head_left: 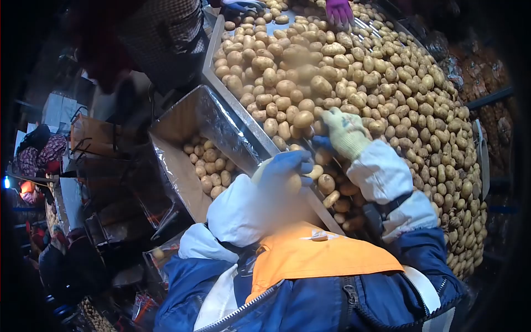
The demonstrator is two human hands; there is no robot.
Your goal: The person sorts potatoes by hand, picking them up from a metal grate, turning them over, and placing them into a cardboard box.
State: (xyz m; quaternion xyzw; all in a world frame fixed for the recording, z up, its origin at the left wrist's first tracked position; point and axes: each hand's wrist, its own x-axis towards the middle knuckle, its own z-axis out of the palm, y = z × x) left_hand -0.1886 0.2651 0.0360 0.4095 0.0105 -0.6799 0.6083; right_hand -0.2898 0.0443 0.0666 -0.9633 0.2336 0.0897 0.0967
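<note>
We list first the table (243, 113), metal-rimmed, our landmark, with potatoes (412, 119) heaped loose across it. Item: our left hand (283, 167), gloved in blue and cream, above the near edge of the table; its blue fingers lie close together and slightly bent, and we cannot tell whether they grip a potato. Item: our right hand (344, 133), in a pale knitted glove, over the heap on the table; its fingers are bent down at the potatoes, the tips partly hidden, so we cannot tell what they pinch. Item: one open carton (178, 180), plastic-lined, just beside the table on our left, more potatoes inside. Item: white sleeves (381, 171) and an orange apron (326, 254), worn by us at the table's near side. Item: a purple glove (338, 12) and a blue glove (243, 5), other people's, at the table's far end.
</note>
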